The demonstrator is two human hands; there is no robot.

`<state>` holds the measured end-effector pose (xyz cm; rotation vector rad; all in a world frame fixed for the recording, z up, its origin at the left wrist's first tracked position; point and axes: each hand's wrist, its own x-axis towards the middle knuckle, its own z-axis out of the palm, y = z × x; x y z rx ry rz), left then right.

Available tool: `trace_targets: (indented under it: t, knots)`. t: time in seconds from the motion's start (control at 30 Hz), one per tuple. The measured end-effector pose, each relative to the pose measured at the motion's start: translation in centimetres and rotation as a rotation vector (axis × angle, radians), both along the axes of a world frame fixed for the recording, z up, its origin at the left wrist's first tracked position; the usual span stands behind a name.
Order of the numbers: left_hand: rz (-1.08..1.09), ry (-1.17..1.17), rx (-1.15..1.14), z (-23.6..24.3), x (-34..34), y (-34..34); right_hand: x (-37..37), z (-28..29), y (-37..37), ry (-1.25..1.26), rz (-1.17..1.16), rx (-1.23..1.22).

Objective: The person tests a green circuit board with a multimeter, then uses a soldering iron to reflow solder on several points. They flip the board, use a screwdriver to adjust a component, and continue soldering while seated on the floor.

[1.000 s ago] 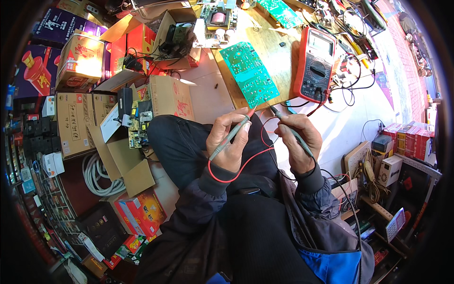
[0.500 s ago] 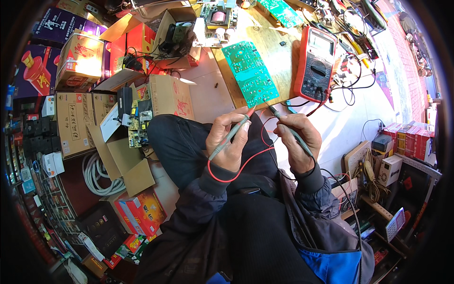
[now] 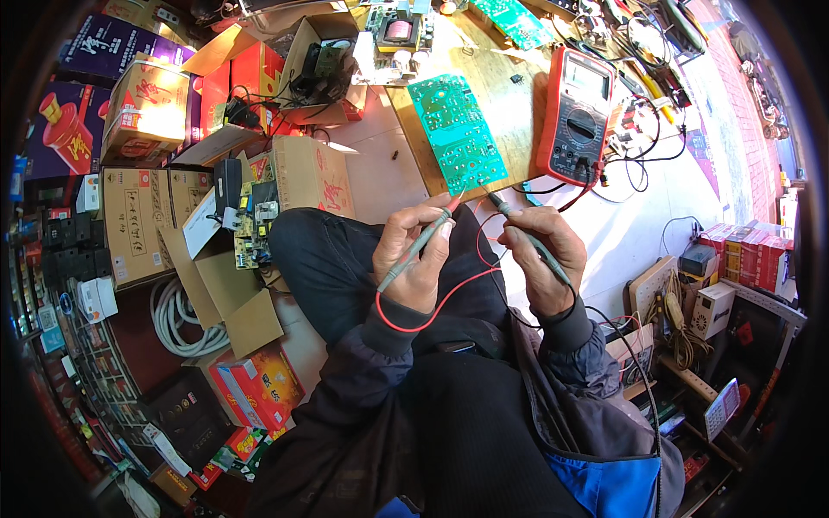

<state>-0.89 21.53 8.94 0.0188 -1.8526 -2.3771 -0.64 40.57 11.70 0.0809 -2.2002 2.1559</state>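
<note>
My left hand (image 3: 408, 259) is closed around a grey test probe (image 3: 406, 259) with a red tip and red lead. My right hand (image 3: 544, 259) grips a second grey probe (image 3: 545, 255) with a black tip and dark lead. Both tips are at the near end of a green circuit board (image 3: 453, 129) on a wooden board (image 3: 516, 138); I cannot tell whether they touch it. Right of the circuit board lies a red-and-black multimeter (image 3: 577, 116) with leads running from its lower end.
Boxes (image 3: 142, 112) crowd the left, with coiled white hose (image 3: 181, 328) and loose electronics (image 3: 255, 229). Tools, wires and other circuit boards (image 3: 509, 22) cover the far worktop. A power strip (image 3: 686, 380) and red packages (image 3: 760, 259) stand at the right. My legs (image 3: 311, 268) are below my hands.
My left hand and its probe have shifted very slightly to the left. Otherwise little differs; both probes are still held at the circuit board's near end.
</note>
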Motion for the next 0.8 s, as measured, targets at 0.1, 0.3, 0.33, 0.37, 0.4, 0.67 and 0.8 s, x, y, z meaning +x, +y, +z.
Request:
trace_targets:
  t: [0.1,0.3,0.33,0.37,0.4,0.67,0.8]
  knots:
    - [0.005,-0.007,-0.005,0.02,0.11,-0.09,-0.07,-0.03,-0.1,0.016,-0.006,0.0]
    - [-0.019,-0.002,-0.001,-0.1,0.15,-0.27,-0.19,-0.21,-0.25,0.042,-0.027,0.003]
    - [-0.018,-0.002,0.005,-0.13,0.16,-0.28,-0.21,-0.2,-0.23,0.046,-0.026,0.012]
    - [-0.017,-0.002,0.011,-0.15,0.16,-0.28,-0.21,-0.19,-0.23,0.045,-0.024,-0.001]
    - [-0.015,-0.003,0.017,-0.16,0.17,-0.29,-0.2,-0.17,-0.24,0.044,-0.025,0.009]
    - [-0.017,0.003,-0.005,-0.06,0.13,-0.29,-0.14,-0.1,-0.34,0.028,-0.027,-0.015]
    - [-0.015,0.0,-0.023,-0.04,0.11,-0.29,-0.15,-0.14,-0.3,0.033,-0.022,-0.014]
